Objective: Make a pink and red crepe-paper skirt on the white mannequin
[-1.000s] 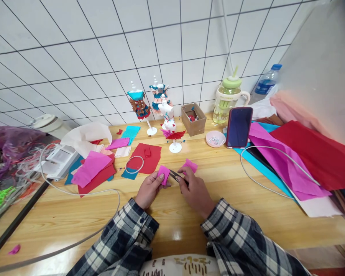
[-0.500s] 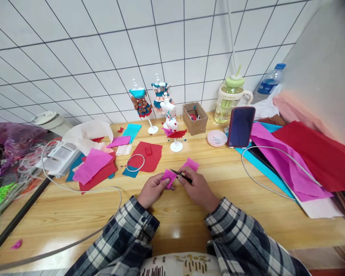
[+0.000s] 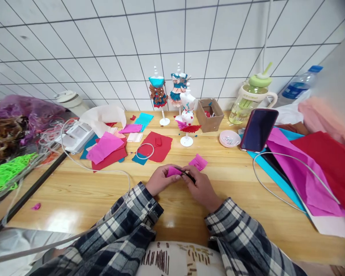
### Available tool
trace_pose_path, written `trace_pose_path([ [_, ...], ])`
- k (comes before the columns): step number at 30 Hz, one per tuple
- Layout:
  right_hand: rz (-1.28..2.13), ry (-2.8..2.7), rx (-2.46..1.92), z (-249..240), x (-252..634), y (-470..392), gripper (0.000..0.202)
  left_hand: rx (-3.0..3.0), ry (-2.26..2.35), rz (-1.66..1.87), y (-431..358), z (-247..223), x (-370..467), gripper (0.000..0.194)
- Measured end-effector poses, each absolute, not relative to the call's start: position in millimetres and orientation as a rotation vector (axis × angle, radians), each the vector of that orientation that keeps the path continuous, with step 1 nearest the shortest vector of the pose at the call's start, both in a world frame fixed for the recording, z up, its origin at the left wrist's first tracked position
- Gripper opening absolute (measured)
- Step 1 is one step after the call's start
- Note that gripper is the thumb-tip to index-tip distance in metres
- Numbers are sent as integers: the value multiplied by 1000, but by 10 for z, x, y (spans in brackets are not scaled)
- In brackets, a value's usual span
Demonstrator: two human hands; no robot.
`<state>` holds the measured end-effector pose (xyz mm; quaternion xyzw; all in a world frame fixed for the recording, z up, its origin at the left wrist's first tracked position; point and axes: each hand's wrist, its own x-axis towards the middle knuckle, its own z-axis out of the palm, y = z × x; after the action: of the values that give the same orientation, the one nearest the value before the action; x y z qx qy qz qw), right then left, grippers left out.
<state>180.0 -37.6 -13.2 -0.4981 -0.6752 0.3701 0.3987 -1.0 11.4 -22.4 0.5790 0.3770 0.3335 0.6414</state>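
Between thumb and fingers, my left hand (image 3: 160, 180) pinches a small piece of magenta crepe paper (image 3: 174, 171). My right hand (image 3: 201, 188) is closed around small black scissors (image 3: 189, 176); their blades meet the paper's right edge and are partly hidden by my fingers. Both hands are close together above the wooden table. Just beyond my right hand lies another magenta crepe paper piece (image 3: 198, 162). Farther back stands a small white dress form (image 3: 187, 111) with a magenta and red paper frill at its base.
Two dressed forms (image 3: 158, 94) stand by the tiled wall beside a cardboard box (image 3: 209, 117). A pink dish (image 3: 229, 138), phone (image 3: 258, 130) and green-lidded jug (image 3: 251, 97) stand right. Red paper (image 3: 161, 151) and a wire ring (image 3: 145, 151) lie left. A cable (image 3: 103, 188) crosses the table.
The view has shifted, so the table things appear farther right. My hands have drawn together, and the scissors now overlap the held paper more closely. The loose magenta piece sits apart from my right hand.
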Motion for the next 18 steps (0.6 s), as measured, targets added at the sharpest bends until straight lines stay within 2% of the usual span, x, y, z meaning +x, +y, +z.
trace_pose_path([
  [2, 999, -1672, -1275, -146, 1813, -376, 19, 1379, 958, 720, 117, -212, -1, 29],
  [7, 1379, -1438, -1275, -199, 1834, -361, 28, 1465, 984, 682, 128, -194, 0, 24],
  [11, 1723, -1171, -1251, -186, 1792, -374, 38, 1417, 1028, 787, 133, -227, -6, 25],
  [18, 1754, -1027, -1263, -129, 1778, -381, 49, 1320, 989, 791, 173, -273, -34, 31],
])
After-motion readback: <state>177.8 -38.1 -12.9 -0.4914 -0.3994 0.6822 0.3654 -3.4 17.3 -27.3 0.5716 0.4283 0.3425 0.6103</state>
